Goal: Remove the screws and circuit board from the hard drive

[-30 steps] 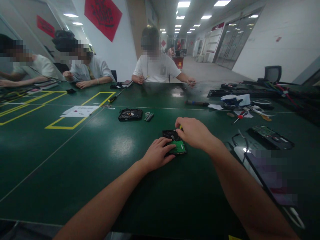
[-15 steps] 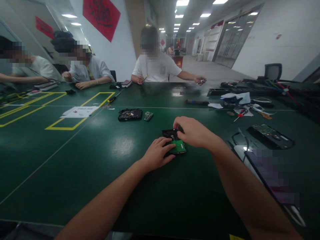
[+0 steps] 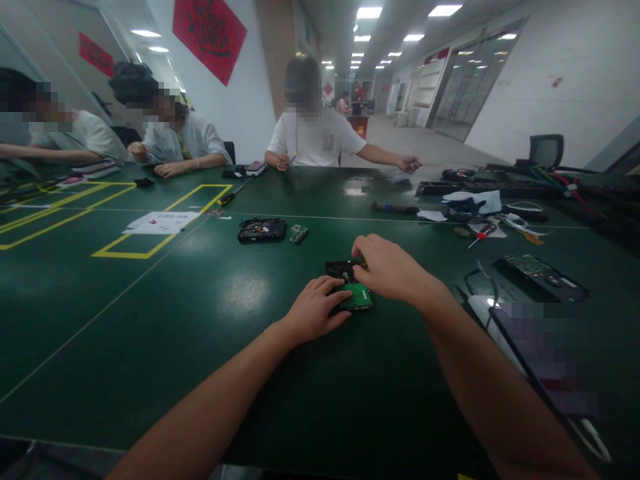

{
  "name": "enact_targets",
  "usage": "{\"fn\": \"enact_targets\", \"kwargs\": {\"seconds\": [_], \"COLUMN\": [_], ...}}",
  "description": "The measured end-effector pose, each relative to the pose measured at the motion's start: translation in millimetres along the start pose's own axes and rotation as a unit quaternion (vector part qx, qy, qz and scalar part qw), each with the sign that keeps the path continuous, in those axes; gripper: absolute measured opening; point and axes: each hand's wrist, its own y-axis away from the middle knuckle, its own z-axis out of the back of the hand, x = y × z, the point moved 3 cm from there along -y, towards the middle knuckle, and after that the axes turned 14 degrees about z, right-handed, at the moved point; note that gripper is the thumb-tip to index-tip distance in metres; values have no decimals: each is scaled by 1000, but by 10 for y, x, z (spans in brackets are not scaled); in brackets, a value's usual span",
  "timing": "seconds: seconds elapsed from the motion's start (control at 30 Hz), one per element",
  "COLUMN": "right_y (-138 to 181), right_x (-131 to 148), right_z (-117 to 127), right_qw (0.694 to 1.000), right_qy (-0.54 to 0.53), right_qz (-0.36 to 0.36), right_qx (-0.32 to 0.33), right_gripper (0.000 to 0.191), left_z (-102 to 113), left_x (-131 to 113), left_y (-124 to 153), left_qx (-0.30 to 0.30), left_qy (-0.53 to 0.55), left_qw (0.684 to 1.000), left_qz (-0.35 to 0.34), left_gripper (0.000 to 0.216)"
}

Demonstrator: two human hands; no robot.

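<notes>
A hard drive [image 3: 359, 295] with a green circuit board and a black metal end lies flat on the green table. My left hand [image 3: 316, 308] steadies it from the left, fingers across its top and thumb along the near edge. Above its right side, my right hand [image 3: 389, 267] is closed, thumb and fingers pinched around a small dark and yellow handle [image 3: 365, 265]. It looks like a screwdriver; the hand covers most of it, and its tip is hidden.
Beyond my hands lie an opened drive case [image 3: 261, 230] and a loose circuit board [image 3: 299, 233]. To the right are another hard drive [image 3: 545, 277], a red-handled screwdriver [image 3: 483, 235], glasses [image 3: 483, 283] and a tablet-like device [image 3: 537, 360]. Several people sit across the table [image 3: 165, 333].
The small handle in my right hand shows more yellow now, where it looked dark before. My left hand stays on the hard drive. The view has shifted slightly.
</notes>
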Motion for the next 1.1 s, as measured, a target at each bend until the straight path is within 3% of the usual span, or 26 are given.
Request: {"fn": "enact_targets", "kwargs": {"seconds": [0.1,0.33,0.5,0.63,0.83,0.97,1.1], "right_y": [-3,-29,-23,-14,-3,-32,-43], "right_x": [0,36,-20,-29,-9,-12,-42], "right_z": [7,-1,-10,-15,-4,-3,-19], "right_qw": [1000,998,1000,997,999,1000,997], "right_qy": [-13,52,7,-71,2,-26,-71], "right_qz": [17,-43,-7,35,-48,-10,6], "right_qx": [-1,-2,0,-8,-5,-11,-29], "right_gripper": [15,19,15,25,19,13,25], "left_z": [5,-11,-1,5,0,0,-3], "left_x": [-5,-7,-12,-10,-6,-5,2], "left_y": [-5,-2,-6,-6,-1,-6,-7], "left_qx": [0,-3,-4,-1,6,5,4], "left_qy": [-3,1,-1,-13,-14,-17,-20], "left_qw": [1000,1000,1000,1000,1000,1000,1000], "left_qz": [-1,8,12,5,10,9,3], "left_gripper": [45,43,45,45,45,45,44]}}
